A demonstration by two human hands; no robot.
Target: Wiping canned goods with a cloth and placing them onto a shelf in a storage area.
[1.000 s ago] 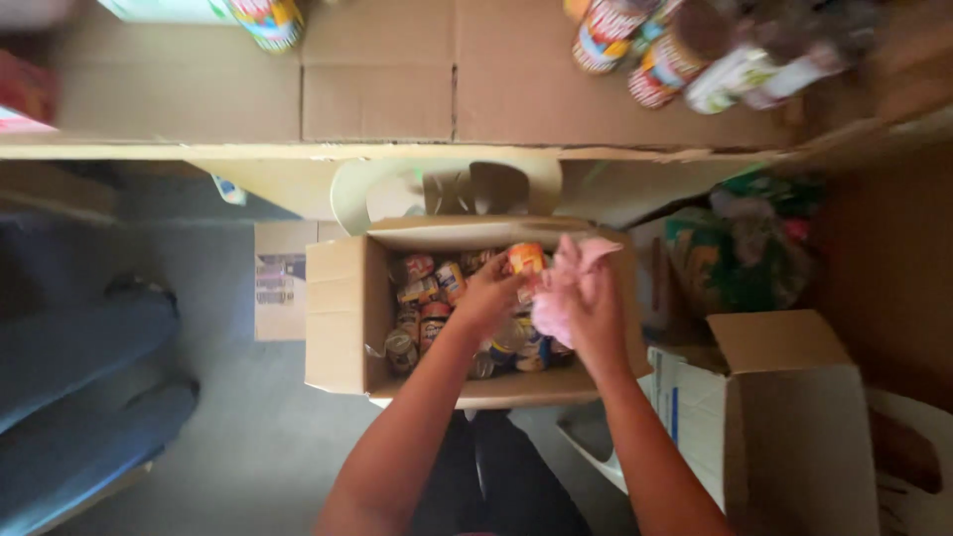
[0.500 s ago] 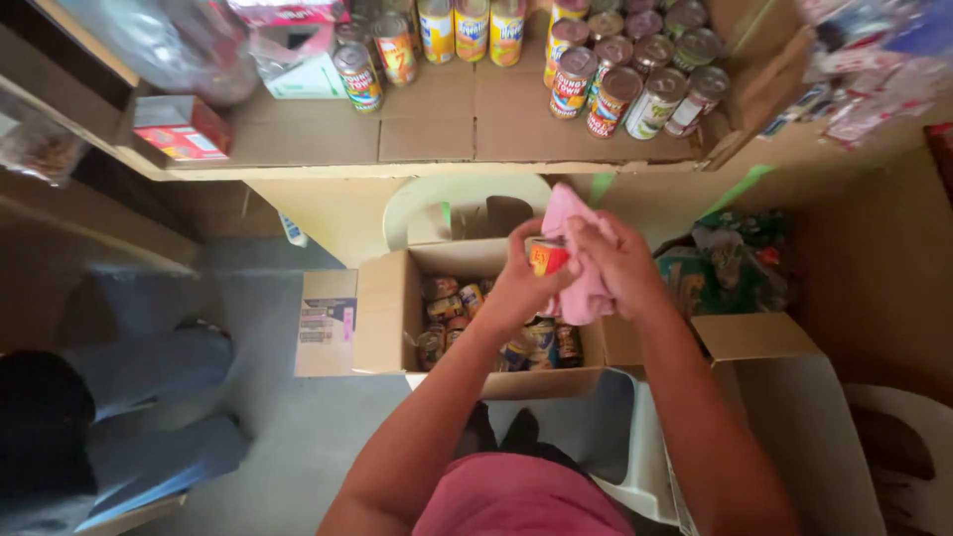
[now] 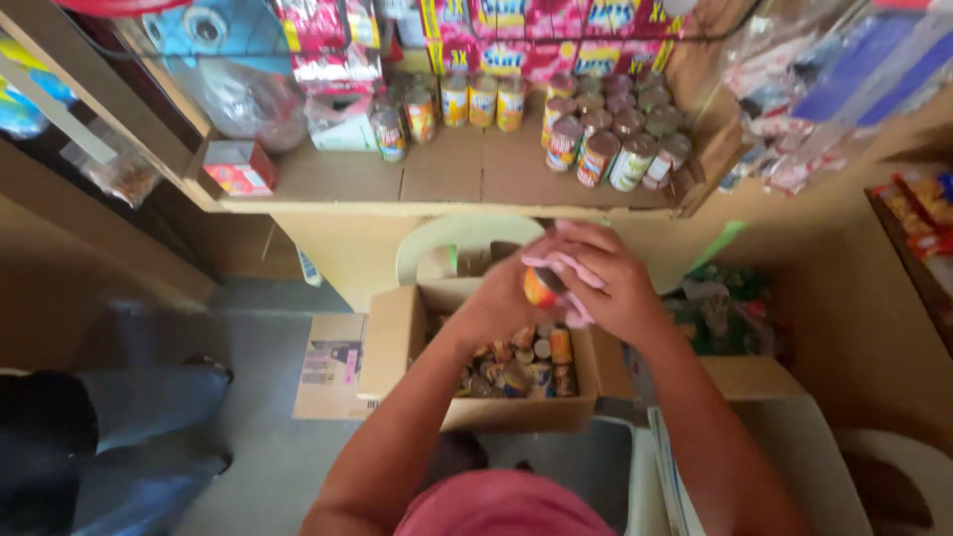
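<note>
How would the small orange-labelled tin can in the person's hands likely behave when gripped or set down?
The small orange-labelled tin can looks rigid, so it probably won't dent. Its round body could roll if laid sideways. The pink cloth under the right hand probably reduces slipping.

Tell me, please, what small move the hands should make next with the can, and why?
Probably finish rubbing the can: the left hand grips it above the box while the right hand presses a pink cloth around it.
</note>
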